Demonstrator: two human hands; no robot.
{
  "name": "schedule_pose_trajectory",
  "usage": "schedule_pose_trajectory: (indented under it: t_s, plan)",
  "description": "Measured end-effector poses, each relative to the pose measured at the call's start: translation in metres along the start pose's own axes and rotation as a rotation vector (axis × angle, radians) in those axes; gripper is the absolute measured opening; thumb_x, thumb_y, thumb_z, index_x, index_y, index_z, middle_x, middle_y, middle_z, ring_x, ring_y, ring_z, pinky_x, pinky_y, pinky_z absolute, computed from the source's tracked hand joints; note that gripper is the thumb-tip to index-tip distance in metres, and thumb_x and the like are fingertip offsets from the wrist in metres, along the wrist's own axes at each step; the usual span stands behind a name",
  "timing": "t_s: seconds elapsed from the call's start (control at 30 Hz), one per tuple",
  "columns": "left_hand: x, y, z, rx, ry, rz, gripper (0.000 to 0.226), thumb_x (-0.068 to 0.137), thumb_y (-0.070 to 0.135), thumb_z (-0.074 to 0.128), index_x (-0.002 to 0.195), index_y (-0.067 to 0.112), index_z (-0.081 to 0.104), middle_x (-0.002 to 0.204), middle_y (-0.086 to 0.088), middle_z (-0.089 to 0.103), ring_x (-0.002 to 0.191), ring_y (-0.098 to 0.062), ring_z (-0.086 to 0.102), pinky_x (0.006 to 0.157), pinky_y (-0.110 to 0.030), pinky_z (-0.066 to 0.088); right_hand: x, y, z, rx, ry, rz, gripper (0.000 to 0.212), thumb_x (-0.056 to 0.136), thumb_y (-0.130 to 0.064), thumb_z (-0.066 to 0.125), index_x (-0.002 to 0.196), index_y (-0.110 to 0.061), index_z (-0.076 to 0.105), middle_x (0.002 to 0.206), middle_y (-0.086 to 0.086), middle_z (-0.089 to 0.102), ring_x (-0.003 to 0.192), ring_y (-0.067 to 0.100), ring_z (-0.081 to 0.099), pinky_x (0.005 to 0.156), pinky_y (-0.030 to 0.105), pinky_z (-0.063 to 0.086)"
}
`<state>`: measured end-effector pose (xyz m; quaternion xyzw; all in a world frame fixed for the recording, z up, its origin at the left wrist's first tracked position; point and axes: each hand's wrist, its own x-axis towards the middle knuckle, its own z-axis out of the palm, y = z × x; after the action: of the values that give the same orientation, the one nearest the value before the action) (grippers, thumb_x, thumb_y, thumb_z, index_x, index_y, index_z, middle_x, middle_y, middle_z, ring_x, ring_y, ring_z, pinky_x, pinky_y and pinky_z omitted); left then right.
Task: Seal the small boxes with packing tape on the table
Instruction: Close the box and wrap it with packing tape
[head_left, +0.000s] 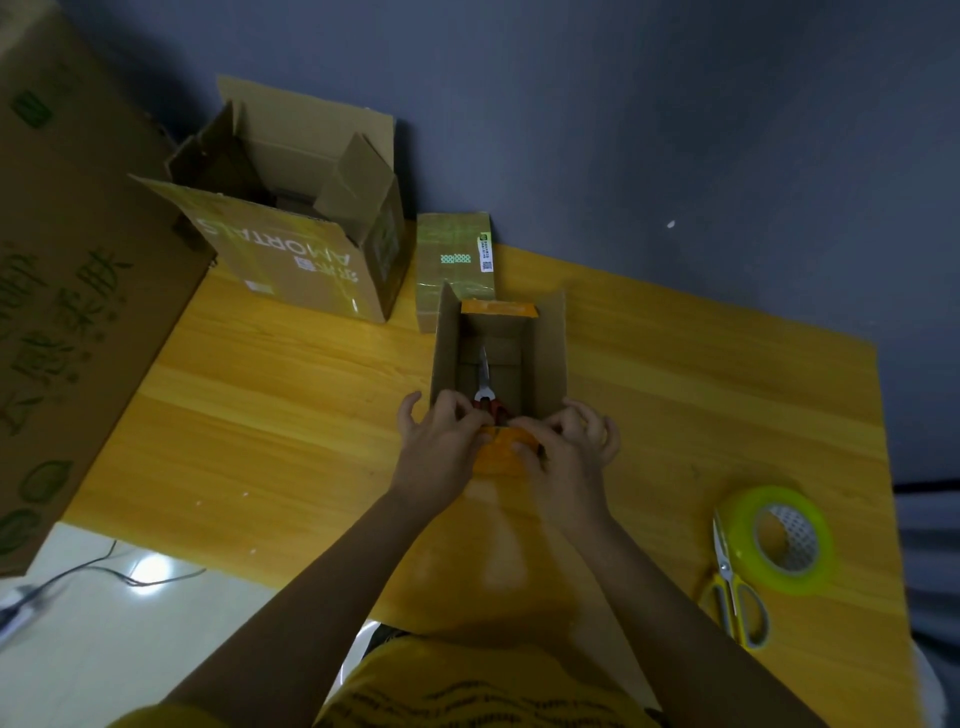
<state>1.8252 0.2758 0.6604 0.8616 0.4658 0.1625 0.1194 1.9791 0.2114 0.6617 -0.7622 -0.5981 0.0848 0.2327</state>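
A small open cardboard box (550, 353) stands in the middle of the wooden table (260, 441), its side flaps upright. Inside it lie pliers (485, 382) with red handles. My left hand (439, 447) and my right hand (569, 452) both grip the box's near flap (501, 452), fingers curled over its edge. A roll of clear packing tape (779, 538) lies at the right, apart from both hands. A small taped box (454, 260) sits just behind the open one.
Yellow-handled scissors (732, 587) lie beside the tape roll. A larger open carton (296, 228) stands at the back left, and a big carton (67, 291) leans at the far left. A grey wall rises behind the table. Cables lie on the floor at lower left.
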Motion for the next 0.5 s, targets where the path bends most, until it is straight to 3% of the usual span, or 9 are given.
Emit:
schedule_pose_trajectory:
  t_s: [0.2, 0.27, 0.33, 0.4, 0.5]
  plan:
    - [0.001, 0.004, -0.003, 0.162, -0.050, 0.006, 0.012, 0.077, 0.020, 0.076, 0.086, 0.019, 0.068, 0.091, -0.002, 0.056, 0.085, -0.022, 0.061, 0.104, -0.053, 0.018, 0.014, -0.008, -0.006, -0.211, -0.180, -0.140, 0.031, 0.062, -0.035, 0.087, 0.088, -0.025, 0.073, 0.094, 0.001, 0.057, 0.110, 0.025, 0.037, 0.105, 0.052, 0.008]
    - [0.002, 0.004, -0.005, 0.249, -0.094, 0.040, 0.009, 0.077, 0.020, 0.074, 0.083, 0.019, 0.068, 0.087, -0.001, 0.059, 0.083, -0.024, 0.060, 0.106, -0.054, 0.015, 0.022, -0.013, -0.011, -0.287, -0.258, -0.191, 0.027, 0.070, -0.038, 0.082, 0.091, -0.024, 0.073, 0.096, -0.002, 0.061, 0.111, 0.024, 0.041, 0.106, 0.051, 0.004]
    - [0.006, 0.005, -0.014, 0.287, -0.182, 0.063, 0.007, 0.079, 0.016, 0.068, 0.085, 0.020, 0.067, 0.081, 0.003, 0.064, 0.088, -0.022, 0.061, 0.111, -0.056, -0.003, 0.031, -0.018, -0.016, -0.328, -0.401, -0.205, 0.023, 0.087, -0.040, 0.065, 0.103, -0.025, 0.070, 0.103, -0.006, 0.063, 0.118, 0.020, 0.040, 0.106, 0.049, -0.003]
    - [0.013, 0.007, -0.025, 0.298, -0.335, 0.050, 0.016, 0.086, 0.017, 0.053, 0.097, 0.021, 0.064, 0.086, 0.006, 0.064, 0.104, -0.018, 0.057, 0.105, -0.054, -0.027, 0.039, -0.019, -0.019, -0.330, -0.488, -0.237, 0.026, 0.093, -0.041, 0.056, 0.108, -0.024, 0.067, 0.104, -0.006, 0.064, 0.120, 0.017, 0.039, 0.108, 0.048, -0.004]
    - [0.025, 0.012, -0.033, 0.258, -0.503, 0.088, 0.023, 0.092, 0.029, 0.050, 0.114, 0.024, 0.057, 0.096, 0.005, 0.063, 0.115, -0.017, 0.052, 0.101, -0.055, -0.031, 0.042, -0.019, -0.023, -0.313, -0.476, -0.301, 0.025, 0.093, -0.040, 0.055, 0.101, -0.021, 0.069, 0.094, -0.005, 0.065, 0.116, 0.015, 0.042, 0.112, 0.049, -0.007]
